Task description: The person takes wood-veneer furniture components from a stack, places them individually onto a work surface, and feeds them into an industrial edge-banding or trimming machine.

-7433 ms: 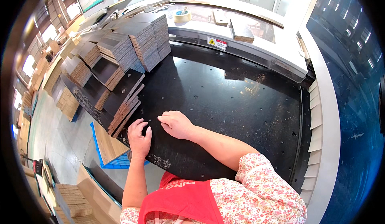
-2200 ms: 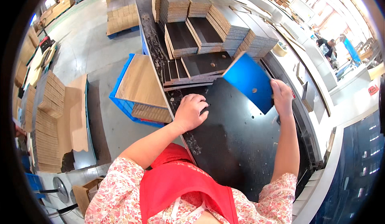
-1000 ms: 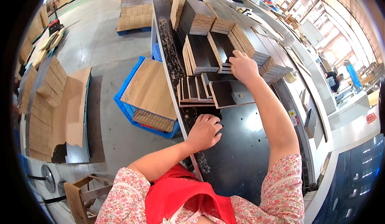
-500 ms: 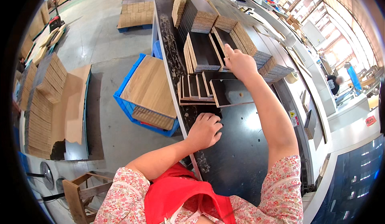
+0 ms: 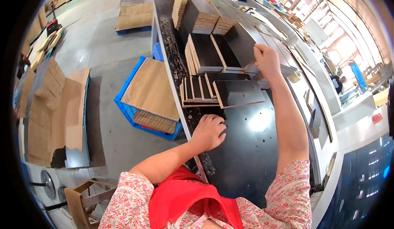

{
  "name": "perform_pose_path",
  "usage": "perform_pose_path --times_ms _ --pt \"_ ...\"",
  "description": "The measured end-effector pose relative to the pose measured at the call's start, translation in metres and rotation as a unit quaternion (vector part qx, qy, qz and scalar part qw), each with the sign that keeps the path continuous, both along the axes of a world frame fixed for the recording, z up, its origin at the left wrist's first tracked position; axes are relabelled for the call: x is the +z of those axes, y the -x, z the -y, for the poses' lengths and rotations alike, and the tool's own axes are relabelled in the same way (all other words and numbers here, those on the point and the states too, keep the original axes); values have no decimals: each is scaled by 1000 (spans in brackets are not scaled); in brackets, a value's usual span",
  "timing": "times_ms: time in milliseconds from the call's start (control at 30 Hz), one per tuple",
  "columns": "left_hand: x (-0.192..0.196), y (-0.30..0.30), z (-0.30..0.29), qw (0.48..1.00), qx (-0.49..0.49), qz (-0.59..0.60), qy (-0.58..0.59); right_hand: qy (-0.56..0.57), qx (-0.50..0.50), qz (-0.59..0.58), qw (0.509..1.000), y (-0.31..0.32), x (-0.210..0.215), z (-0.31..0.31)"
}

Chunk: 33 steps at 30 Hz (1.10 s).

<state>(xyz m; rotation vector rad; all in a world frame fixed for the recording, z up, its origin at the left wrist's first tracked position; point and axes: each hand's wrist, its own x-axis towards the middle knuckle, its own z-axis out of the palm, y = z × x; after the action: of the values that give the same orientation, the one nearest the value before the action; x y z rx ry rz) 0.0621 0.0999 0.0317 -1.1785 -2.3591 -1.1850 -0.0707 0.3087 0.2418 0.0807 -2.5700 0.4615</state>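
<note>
My right hand [image 5: 269, 63] is closed at the right edge of a dark board [image 5: 242, 44], which leans with its broad dark face showing beside the stacks. My left hand [image 5: 208, 134] lies on the near left part of the black worktable [image 5: 238, 159], its fingers loosely bent and a little apart, holding nothing. Just beyond it stand several thin dark panels [image 5: 197, 90] with pale edges, leaning in a row. A dark panel with small holes [image 5: 239, 93] leans at the front right of that row. Behind them is a group of dark boards with pale edges [image 5: 205, 52].
Taller stacks of dark boards [image 5: 201, 18] fill the table's far part. Left of the table, a blue crate [image 5: 128, 106] holds wood-grain boards [image 5: 152, 87]. More board stacks [image 5: 45, 93] stand on the floor at far left, near a wooden stool [image 5: 78, 206]. Machinery lines the right side.
My right hand has moved right from the middle of the stacks to the dark board's edge. That board's broad face now covers the layered edges seen before. My left hand has stayed in place.
</note>
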Motion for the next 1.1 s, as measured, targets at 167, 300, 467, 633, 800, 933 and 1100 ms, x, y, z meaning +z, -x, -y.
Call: perform_pose_path --times_ms 167,300,467,633,800,933,1100 --pt "-1 4 1 1000 7 -20 -10 319 -19 -50 946 -123 -18 -28" --pt "0 8 0 999 2 -26 20 412 -110 -125 896 -238 -67 -63" --pt "0 10 -2 999 -11 -30 44 528 -289 -220 768 -365 -132 -83" --pt "-4 10 -3 996 -20 -39 76 523 -413 -304 681 -433 -181 -93" --pt "-3 12 -1 995 -21 -34 96 530 -460 -361 615 -459 -194 -94" --pt "-1 9 -3 994 -26 -29 97 555 -465 -390 569 -479 -207 -109" --pt "-2 10 -2 995 -31 -33 94 590 -431 -363 579 -481 -201 -116"
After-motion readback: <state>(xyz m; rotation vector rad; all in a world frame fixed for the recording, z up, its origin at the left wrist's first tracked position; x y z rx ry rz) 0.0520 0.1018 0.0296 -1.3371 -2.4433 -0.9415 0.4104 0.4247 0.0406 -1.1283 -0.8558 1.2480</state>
